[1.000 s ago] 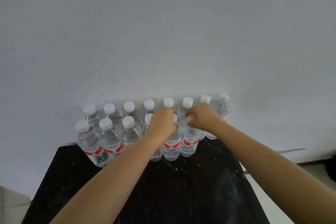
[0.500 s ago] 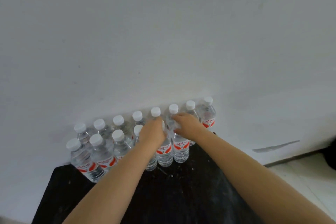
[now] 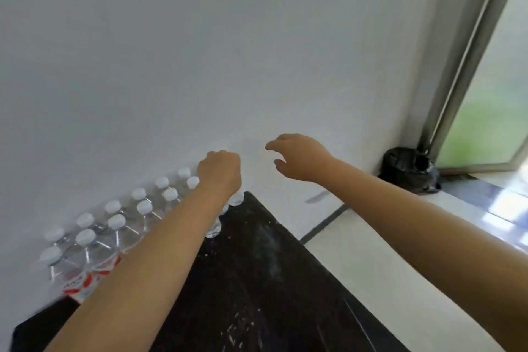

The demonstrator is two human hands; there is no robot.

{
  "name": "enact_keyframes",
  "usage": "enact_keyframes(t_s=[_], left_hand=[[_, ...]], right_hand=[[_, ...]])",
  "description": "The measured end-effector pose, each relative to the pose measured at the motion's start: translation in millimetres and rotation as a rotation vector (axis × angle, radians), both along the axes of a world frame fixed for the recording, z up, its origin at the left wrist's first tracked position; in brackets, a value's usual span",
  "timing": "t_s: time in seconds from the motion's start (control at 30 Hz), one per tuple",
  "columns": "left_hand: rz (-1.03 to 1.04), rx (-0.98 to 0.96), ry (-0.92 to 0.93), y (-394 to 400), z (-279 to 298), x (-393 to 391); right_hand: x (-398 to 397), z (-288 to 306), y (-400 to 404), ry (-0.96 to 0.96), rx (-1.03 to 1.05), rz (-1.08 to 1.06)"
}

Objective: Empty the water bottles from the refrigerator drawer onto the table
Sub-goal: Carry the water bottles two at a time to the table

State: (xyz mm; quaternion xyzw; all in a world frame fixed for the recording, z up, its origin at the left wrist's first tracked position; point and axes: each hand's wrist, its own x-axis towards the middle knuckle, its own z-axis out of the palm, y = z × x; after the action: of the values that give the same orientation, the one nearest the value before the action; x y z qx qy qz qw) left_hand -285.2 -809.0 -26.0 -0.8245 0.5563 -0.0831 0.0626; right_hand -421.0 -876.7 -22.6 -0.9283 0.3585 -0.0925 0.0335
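Two rows of clear water bottles with white caps and red labels stand along the back edge of the black table, against the white wall. My left hand is closed over the top of the end bottle at the right end of the rows; only the bottle's base shows below the hand. My right hand hovers in the air to the right of the bottles, beyond the table's corner, with fingers curled apart and nothing in it. No refrigerator drawer is in view.
The table's right edge drops to a pale tiled floor. A black plastic bag sits in the far corner by a glass door frame. The white wall is right behind the bottles.
My right hand let go of its bottle and lifted away to the right. The view swung right, so the bottles now sit at lower left. My left hand stays on the end bottle.
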Motion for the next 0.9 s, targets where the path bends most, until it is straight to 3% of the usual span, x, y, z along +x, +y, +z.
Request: enact_keyframes(t_s=[0.23,0.47,0.7,0.9], left_hand=[[-0.383,0.015,-0.005,-25,20,-218],[-0.797,-0.029,0.056,-6,32,-486],[-1.128,-0.015,0.167,49,16,-738],[-1.253,0.099,0.259,73,-6,-900]], right_hand=[[-241,22,35,0.034,-0.016,-0.483],[-498,39,118,-0.007,-0.025,-0.927],[-735,37,221,0.031,0.002,-1.218],[-885,22,275,-0.014,0.086,-1.403]])
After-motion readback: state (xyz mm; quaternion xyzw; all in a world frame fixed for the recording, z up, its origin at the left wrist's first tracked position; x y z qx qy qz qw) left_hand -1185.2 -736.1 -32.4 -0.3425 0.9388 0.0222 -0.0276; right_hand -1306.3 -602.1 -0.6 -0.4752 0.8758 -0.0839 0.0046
